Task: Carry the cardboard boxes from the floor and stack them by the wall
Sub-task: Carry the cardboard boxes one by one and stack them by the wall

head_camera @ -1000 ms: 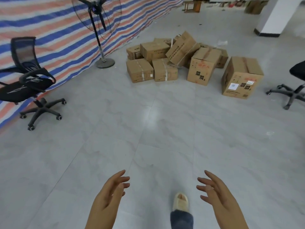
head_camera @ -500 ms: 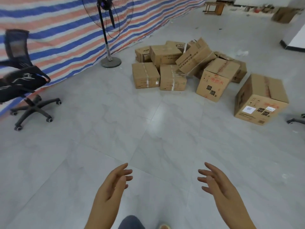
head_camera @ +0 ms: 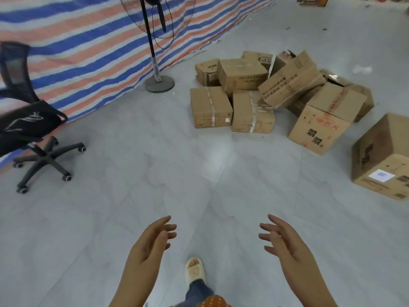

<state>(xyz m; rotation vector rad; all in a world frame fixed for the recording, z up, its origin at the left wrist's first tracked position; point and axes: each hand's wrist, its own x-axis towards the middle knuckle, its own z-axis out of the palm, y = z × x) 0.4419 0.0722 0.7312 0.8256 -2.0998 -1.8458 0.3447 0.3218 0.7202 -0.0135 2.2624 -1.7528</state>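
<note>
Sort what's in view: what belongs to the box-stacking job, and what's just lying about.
Job:
pile of cardboard boxes
large box with white label
left hand, open, empty
right hand, open, empty

Lying about:
office chair
standing fan
striped tarp
scrap of white paper

Floor (head_camera: 155, 173): pale grey marbled tiles, glossy, bright glare patch near centre. Striped tarp (head_camera: 77, 52) (blue, orange-red, white) hangs as wall from 9 to 12 o'clock. Pedestal fan (head_camera: 155, 41) on round base at 11 o'clock, just beside tarp. Black office chair (head_camera: 28, 129) on castors at 9 o'clock. Wooden stool (head_camera: 314, 1) at 1 o'clock, cropped.
</note>
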